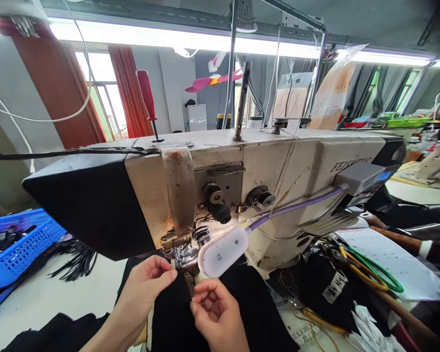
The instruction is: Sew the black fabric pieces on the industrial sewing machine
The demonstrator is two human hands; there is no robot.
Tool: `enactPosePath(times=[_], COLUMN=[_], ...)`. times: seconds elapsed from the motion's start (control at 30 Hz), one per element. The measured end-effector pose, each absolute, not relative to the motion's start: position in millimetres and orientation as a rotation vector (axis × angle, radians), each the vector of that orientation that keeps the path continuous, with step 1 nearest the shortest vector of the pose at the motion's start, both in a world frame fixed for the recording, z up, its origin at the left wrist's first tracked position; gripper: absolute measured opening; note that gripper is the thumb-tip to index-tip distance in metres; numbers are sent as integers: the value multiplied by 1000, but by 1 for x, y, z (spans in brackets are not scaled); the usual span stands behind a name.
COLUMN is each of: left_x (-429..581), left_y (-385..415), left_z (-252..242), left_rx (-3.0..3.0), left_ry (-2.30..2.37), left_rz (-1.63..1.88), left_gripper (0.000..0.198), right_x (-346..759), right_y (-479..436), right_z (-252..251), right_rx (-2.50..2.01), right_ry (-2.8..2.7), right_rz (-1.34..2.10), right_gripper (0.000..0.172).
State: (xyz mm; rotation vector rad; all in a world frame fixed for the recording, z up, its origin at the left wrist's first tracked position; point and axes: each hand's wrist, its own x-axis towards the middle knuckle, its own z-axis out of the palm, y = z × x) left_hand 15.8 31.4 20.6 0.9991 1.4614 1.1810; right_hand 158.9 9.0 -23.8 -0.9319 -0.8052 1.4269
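Observation:
Black fabric [171, 313] lies under the head of a sewing machine [220, 186] and spreads toward me. My left hand [146, 281] is beside the presser foot [186, 256], thumb and forefinger pinched together just over the fabric; what lies between them is too small to make out. Lower and to the right, my right hand [218, 313] curls its fingers, thumb and forefinger closed at an edge of the fabric. An oval white lamp [223, 252] on a purple flexible neck hangs close above my right hand and covers part of the needle area.
A blue plastic basket [18, 249] stands at left, with black strips [77, 259] beside it. A red-handled screwdriver [145, 95] stands upright on the machine. At right are a paper sheet [374, 254], green and yellow rings [381, 274] and dark cloth. A person's arm reaches in there.

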Motion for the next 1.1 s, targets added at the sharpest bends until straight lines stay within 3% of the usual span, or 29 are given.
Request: enactPosePath(times=[0.57,1.1], left_x=[-2,-6], left_y=[60,63], left_z=[23,20], left_rx=[966,815], left_ry=[1338,1390], left_rz=[1082,996], left_gripper=[21,14], right_x=[143,138], right_y=[29,31], right_z=[-28,-39], right_rx=[-934,-922], right_ry=[-699,-684], right_rz=[1642,1517], right_gripper=[27,26])
